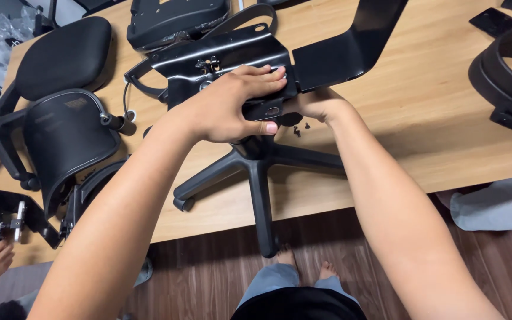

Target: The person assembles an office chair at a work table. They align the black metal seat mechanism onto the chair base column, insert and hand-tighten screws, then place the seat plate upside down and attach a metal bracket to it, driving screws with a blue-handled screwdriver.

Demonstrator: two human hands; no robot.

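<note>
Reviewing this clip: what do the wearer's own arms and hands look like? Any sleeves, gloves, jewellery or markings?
Both arms are bare from the frame edge down to the wrists, with no sleeves in view. The left hand wears no glove, ring, watch or band, and its fingernails are short and unpainted. The right hand is partly hidden; what shows is also bare. No markings or tattoos are visible.

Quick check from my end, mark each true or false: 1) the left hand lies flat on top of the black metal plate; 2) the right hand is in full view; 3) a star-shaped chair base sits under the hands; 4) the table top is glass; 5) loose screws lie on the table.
1) True: the left hand presses on the black metal plate.
2) False: the right hand is partly hidden under the plate.
3) True: the star-shaped chair base is below.
4) False: the table is wood.
5) True: small screws lie by the right hand.
</note>
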